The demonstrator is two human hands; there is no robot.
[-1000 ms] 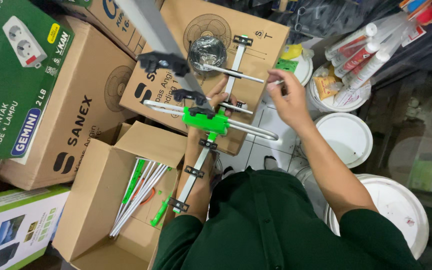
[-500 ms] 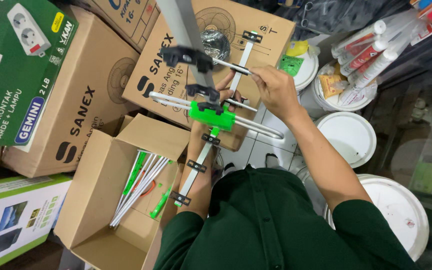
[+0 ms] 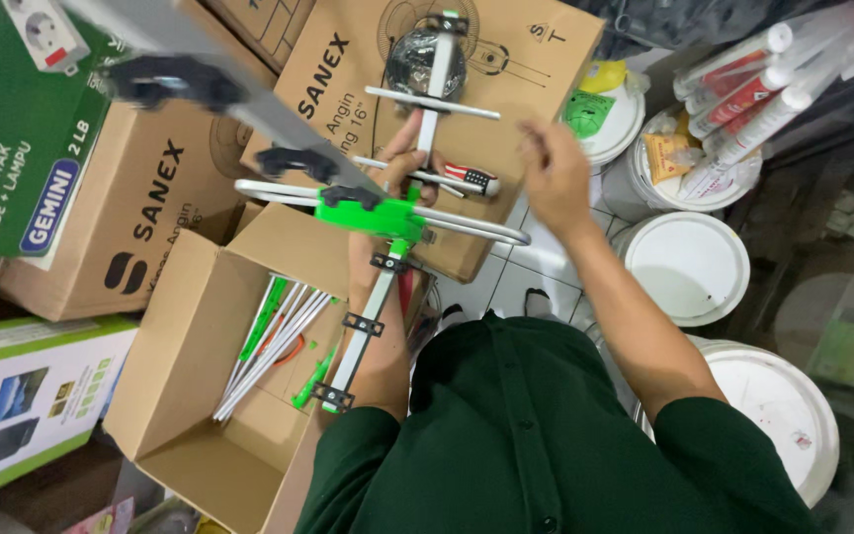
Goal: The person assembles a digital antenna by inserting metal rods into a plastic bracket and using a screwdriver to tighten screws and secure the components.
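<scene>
A person's left hand (image 3: 402,163) has its grip closed around a partly built antenna (image 3: 387,222): a long white boom with thin silver cross rods, black clips and a bright green centre bracket, held above an open cardboard box (image 3: 185,366) of spare rods. The right hand (image 3: 554,178) hovers just beside it, blurred, fingers loosely open and empty.

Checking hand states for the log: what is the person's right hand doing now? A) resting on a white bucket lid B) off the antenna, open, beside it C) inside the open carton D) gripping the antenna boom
B: the right hand hangs free and blurred, to the right of the antenna, holding nothing, while the left hand grips the boom.
</scene>
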